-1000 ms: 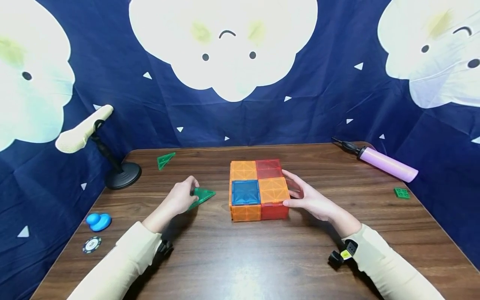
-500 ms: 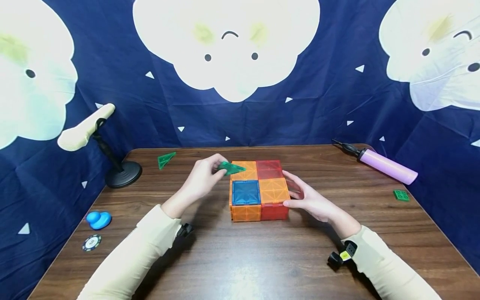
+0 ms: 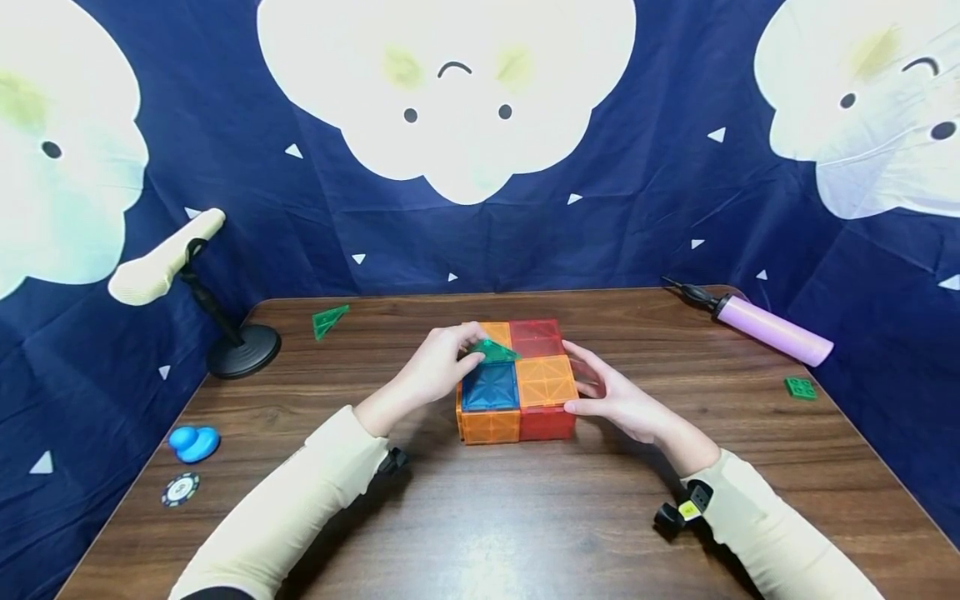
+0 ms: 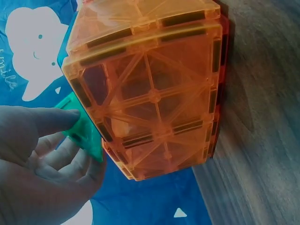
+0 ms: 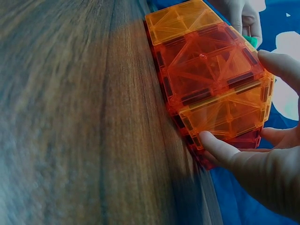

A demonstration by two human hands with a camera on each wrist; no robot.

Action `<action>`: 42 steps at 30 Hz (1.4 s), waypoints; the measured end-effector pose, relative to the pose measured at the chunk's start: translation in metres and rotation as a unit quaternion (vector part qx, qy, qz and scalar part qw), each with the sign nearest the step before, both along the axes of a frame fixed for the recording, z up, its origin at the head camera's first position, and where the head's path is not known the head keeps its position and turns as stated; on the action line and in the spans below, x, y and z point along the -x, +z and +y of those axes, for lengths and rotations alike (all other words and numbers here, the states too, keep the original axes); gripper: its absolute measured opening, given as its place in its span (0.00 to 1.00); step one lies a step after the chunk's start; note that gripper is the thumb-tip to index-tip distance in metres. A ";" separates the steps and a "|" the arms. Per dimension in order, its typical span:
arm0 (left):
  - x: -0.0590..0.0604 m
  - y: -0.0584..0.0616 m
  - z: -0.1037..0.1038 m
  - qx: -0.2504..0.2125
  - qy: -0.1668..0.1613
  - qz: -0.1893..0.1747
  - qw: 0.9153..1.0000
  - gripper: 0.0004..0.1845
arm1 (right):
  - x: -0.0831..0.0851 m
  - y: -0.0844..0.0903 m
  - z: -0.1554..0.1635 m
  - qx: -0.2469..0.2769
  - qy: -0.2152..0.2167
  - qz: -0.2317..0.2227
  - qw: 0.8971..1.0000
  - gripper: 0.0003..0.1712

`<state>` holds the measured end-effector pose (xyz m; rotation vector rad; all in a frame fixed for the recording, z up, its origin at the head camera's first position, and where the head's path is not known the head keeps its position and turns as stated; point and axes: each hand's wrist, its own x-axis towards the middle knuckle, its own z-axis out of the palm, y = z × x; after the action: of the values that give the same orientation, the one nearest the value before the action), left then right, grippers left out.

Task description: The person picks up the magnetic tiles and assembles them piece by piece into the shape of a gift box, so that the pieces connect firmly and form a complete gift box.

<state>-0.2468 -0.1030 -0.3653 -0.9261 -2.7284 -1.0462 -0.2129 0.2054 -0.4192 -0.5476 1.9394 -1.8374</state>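
A flat box of magnetic tiles [image 3: 517, 379], orange, red and blue, sits mid-table. My left hand [image 3: 438, 367] pinches a green triangle tile [image 3: 491, 352] and holds it over the box's top left orange square. In the left wrist view the green triangle [image 4: 82, 129] sits between thumb and fingers beside the orange wall [image 4: 150, 93]. My right hand [image 3: 611, 396] rests against the box's right side, thumb at the front corner and fingers along the wall. The right wrist view shows that thumb [image 5: 220, 147] pressing the orange and red tiles [image 5: 211, 84].
A second green triangle [image 3: 330, 320] lies at the back left. A black stand with a white pad [image 3: 225, 333] is on the left, with a blue piece [image 3: 193, 443] and a poker chip [image 3: 181, 489]. A lilac pump [image 3: 765, 329] and green square [image 3: 800, 387] lie right.
My left hand lifted the green triangle off the table at the left and carried it right, up onto the top of the tile box. The right hand stayed on the box.
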 end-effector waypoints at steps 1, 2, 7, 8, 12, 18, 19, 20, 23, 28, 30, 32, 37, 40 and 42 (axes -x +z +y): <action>0.000 0.000 0.000 0.001 -0.001 0.001 1.000 0.06 | 0.000 0.000 0.000 -0.001 0.000 0.001 1.000 0.54; 0.001 0.000 0.000 0.002 -0.003 0.003 1.000 0.06 | 0.000 0.000 0.000 -0.001 0.000 0.001 1.000 0.54; 0.001 0.000 -0.002 0.011 -0.009 0.004 1.000 0.08 | 0.000 -0.001 0.001 0.002 0.001 0.002 1.000 0.54; 0.002 0.000 -0.002 0.013 -0.011 0.005 1.000 0.08 | 0.000 -0.001 0.001 0.003 0.001 0.002 1.000 0.54; 0.002 0.001 -0.005 0.023 -0.009 0.019 1.000 0.11 | 0.000 -0.002 0.001 0.007 0.004 0.003 1.000 0.55; 0.002 0.002 -0.006 0.028 -0.005 0.030 0.999 0.10 | 0.000 -0.001 0.001 0.007 0.006 0.005 1.000 0.55; 0.003 0.002 -0.006 0.028 -0.005 0.029 0.999 0.10 | 0.000 -0.001 0.001 0.007 0.006 0.005 1.000 0.55; 0.003 0.002 -0.006 0.028 -0.005 0.029 0.999 0.10 | 0.001 0.000 0.001 0.006 0.005 0.005 1.000 0.55; 0.003 0.003 -0.006 0.030 -0.003 0.023 0.999 0.10 | 0.001 0.001 0.000 0.005 0.005 0.004 1.000 0.55; 0.003 0.004 -0.008 0.019 0.000 0.003 1.000 0.13 | 0.001 0.002 -0.001 0.002 0.004 0.004 1.000 0.54; 0.004 0.003 -0.011 -0.002 0.001 -0.009 1.000 0.15 | 0.001 0.002 -0.001 -0.002 0.003 0.002 1.000 0.54; 0.007 0.004 -0.017 -0.022 0.014 -0.023 0.999 0.18 | 0.000 0.002 -0.001 -0.004 0.001 -0.001 1.000 0.54; 0.032 0.003 -0.057 -0.011 0.098 -0.017 0.995 0.26 | -0.001 0.001 -0.002 -0.003 -0.003 -0.006 1.000 0.54; 0.053 -0.008 -0.104 0.016 0.165 0.029 0.986 0.23 | -0.001 -0.001 -0.004 -0.004 -0.006 -0.009 1.000 0.54; 0.064 -0.019 -0.138 0.032 0.219 0.057 0.974 0.18 | -0.001 -0.002 -0.005 -0.005 -0.006 -0.010 1.000 0.54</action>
<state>-0.3108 -0.2414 -0.3839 -0.3438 -2.6987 -0.7980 -0.2118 0.2008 -0.4208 -0.5131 1.9410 -1.8334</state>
